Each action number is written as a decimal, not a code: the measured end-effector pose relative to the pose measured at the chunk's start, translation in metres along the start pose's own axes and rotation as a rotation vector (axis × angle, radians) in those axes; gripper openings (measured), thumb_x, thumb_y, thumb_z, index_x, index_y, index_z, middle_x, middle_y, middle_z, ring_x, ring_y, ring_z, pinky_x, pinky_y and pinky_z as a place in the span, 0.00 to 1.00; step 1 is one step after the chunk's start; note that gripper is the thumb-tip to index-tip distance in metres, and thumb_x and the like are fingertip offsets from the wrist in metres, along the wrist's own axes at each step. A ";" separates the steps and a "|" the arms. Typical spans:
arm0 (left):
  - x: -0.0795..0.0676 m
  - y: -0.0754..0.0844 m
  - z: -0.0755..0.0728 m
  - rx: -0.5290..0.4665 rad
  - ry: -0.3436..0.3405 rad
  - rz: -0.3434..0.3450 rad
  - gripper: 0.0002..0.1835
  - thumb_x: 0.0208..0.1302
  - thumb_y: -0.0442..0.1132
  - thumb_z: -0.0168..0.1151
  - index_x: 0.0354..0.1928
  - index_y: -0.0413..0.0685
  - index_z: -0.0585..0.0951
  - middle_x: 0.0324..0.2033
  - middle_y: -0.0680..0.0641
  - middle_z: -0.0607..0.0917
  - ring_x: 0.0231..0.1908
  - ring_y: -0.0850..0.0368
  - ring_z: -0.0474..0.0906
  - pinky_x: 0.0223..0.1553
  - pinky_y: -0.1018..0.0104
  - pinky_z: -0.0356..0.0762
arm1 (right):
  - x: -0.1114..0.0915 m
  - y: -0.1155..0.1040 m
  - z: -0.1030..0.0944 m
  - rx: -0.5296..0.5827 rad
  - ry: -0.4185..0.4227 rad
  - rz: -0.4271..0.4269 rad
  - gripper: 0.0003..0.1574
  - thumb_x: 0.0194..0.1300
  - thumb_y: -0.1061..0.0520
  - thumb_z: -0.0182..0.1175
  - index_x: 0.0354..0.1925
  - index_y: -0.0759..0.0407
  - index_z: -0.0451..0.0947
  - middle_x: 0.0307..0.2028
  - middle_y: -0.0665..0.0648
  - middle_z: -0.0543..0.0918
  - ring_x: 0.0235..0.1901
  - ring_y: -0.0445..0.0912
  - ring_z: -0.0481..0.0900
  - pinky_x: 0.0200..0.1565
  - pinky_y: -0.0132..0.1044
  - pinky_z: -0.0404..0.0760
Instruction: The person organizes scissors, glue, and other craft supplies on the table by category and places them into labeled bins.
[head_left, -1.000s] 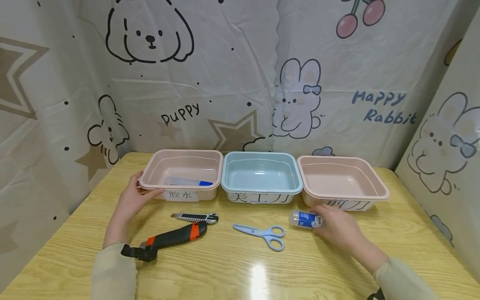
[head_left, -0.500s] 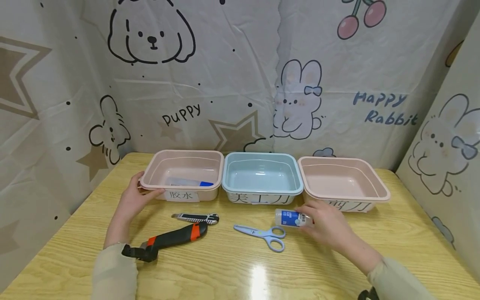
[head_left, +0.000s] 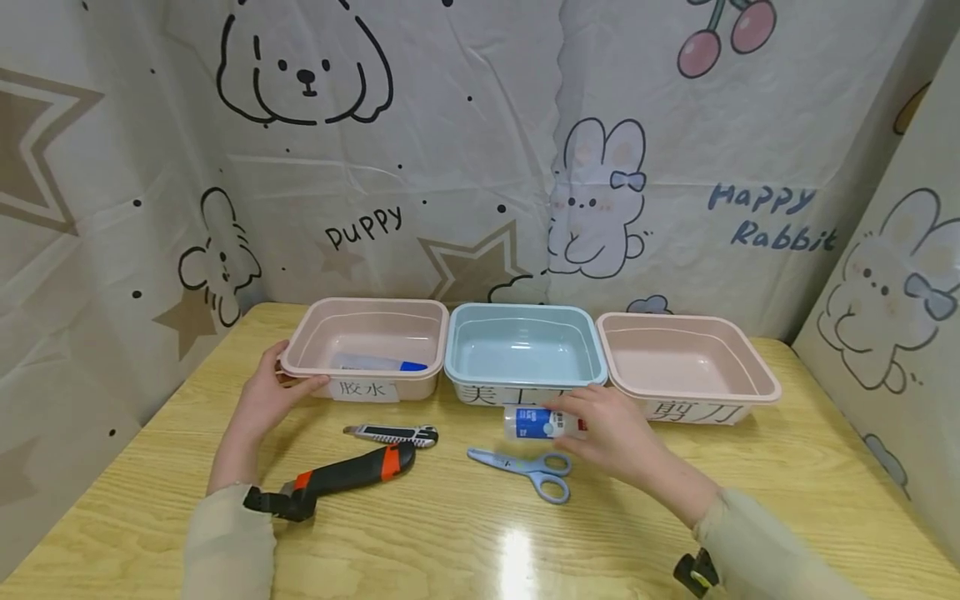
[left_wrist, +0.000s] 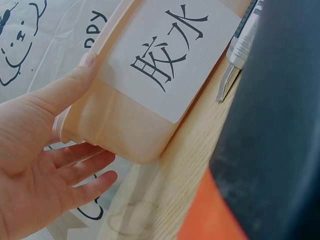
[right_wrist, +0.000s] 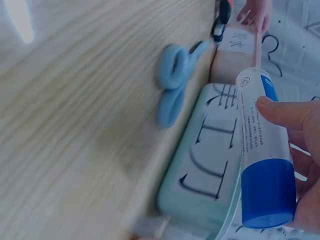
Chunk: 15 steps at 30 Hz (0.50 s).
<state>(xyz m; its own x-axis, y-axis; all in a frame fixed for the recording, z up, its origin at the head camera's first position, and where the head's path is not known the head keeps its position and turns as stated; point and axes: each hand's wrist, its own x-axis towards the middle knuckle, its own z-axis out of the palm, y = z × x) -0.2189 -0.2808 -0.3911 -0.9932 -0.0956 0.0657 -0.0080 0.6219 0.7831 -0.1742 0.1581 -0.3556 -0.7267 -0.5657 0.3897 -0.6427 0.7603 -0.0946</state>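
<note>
My right hand [head_left: 618, 437] pinches a glue stick [head_left: 531, 422] with a blue and white label, lying sideways in front of the blue box. In the right wrist view, the thumb crosses the glue stick [right_wrist: 256, 125], whose blue end [right_wrist: 267, 192] points toward the camera. My left hand [head_left: 264, 398] grips the left rim of the left pink box [head_left: 412, 390], thumb on the front of the rim; in the left wrist view the other fingers [left_wrist: 92, 182] are behind the end wall. Inside that box lies a clear glue tube [head_left: 371, 363] with a blue cap. Light-blue scissors [head_left: 525, 468] lie below the glue stick.
A blue box [head_left: 525, 312] and another pink box [head_left: 690, 320] stand in a row beside the left one, each with a printed front label. A small utility knife [head_left: 393, 435] and a black-and-orange utility knife [head_left: 356, 472] lie on the wooden table [head_left: 420, 550]. Printed cloth hangs behind.
My right hand has carried the glue stick leftward, from in front of the right pink box to in front of the blue box. The left hand stays on the left box's rim.
</note>
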 end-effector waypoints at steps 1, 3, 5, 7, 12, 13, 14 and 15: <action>0.000 0.000 0.000 -0.001 -0.002 0.001 0.55 0.52 0.60 0.61 0.70 0.43 0.41 0.61 0.31 0.62 0.57 0.35 0.62 0.51 0.42 0.68 | 0.003 -0.002 0.000 0.012 0.002 0.000 0.28 0.43 0.50 0.72 0.46 0.50 0.80 0.39 0.50 0.83 0.37 0.44 0.77 0.38 0.39 0.75; 0.000 0.001 0.000 -0.002 -0.003 -0.001 0.55 0.52 0.60 0.61 0.70 0.43 0.41 0.61 0.31 0.62 0.57 0.35 0.62 0.51 0.42 0.68 | 0.009 -0.005 0.001 0.033 0.010 -0.014 0.27 0.44 0.49 0.71 0.46 0.51 0.80 0.39 0.50 0.83 0.36 0.44 0.77 0.37 0.38 0.75; 0.000 0.001 0.001 -0.004 -0.003 -0.001 0.55 0.52 0.60 0.62 0.70 0.43 0.41 0.61 0.31 0.62 0.57 0.36 0.62 0.50 0.42 0.68 | 0.016 -0.009 0.001 0.055 0.021 -0.031 0.26 0.45 0.50 0.71 0.46 0.52 0.80 0.39 0.50 0.83 0.36 0.43 0.76 0.36 0.37 0.74; 0.000 0.000 0.001 -0.005 -0.001 -0.003 0.55 0.52 0.60 0.62 0.70 0.43 0.41 0.60 0.31 0.63 0.57 0.36 0.62 0.50 0.43 0.68 | 0.023 -0.013 0.002 0.073 0.038 -0.049 0.26 0.45 0.50 0.71 0.45 0.53 0.81 0.38 0.50 0.84 0.35 0.42 0.76 0.35 0.35 0.73; 0.001 -0.001 0.002 -0.009 -0.002 -0.009 0.56 0.51 0.61 0.61 0.70 0.44 0.41 0.61 0.31 0.62 0.57 0.36 0.62 0.50 0.43 0.68 | 0.041 -0.021 0.006 0.084 0.071 -0.064 0.24 0.45 0.50 0.71 0.44 0.53 0.81 0.38 0.49 0.84 0.31 0.40 0.73 0.30 0.31 0.70; 0.001 -0.001 0.001 -0.008 0.000 -0.010 0.56 0.51 0.61 0.61 0.70 0.44 0.41 0.61 0.31 0.62 0.57 0.36 0.62 0.51 0.43 0.68 | 0.044 -0.022 0.008 0.078 0.078 -0.065 0.24 0.46 0.49 0.71 0.44 0.53 0.81 0.37 0.48 0.84 0.30 0.40 0.73 0.30 0.31 0.70; 0.001 -0.001 0.001 -0.006 0.002 -0.011 0.56 0.51 0.61 0.62 0.70 0.44 0.41 0.61 0.31 0.62 0.57 0.36 0.62 0.51 0.42 0.68 | 0.048 -0.025 0.009 0.072 0.081 -0.064 0.24 0.46 0.50 0.70 0.44 0.53 0.81 0.37 0.48 0.84 0.30 0.40 0.73 0.30 0.31 0.70; 0.001 -0.002 0.001 -0.005 0.006 -0.010 0.55 0.52 0.60 0.62 0.70 0.44 0.41 0.61 0.31 0.63 0.57 0.36 0.62 0.51 0.42 0.68 | 0.053 -0.027 0.011 0.063 0.088 -0.066 0.24 0.46 0.50 0.70 0.44 0.53 0.81 0.37 0.48 0.84 0.30 0.40 0.73 0.31 0.32 0.70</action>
<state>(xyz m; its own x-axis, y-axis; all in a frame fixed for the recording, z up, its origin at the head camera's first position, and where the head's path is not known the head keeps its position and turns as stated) -0.2201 -0.2813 -0.3928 -0.9924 -0.1062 0.0613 -0.0175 0.6173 0.7865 -0.1980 0.1045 -0.3429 -0.6597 -0.5820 0.4754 -0.7048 0.6988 -0.1225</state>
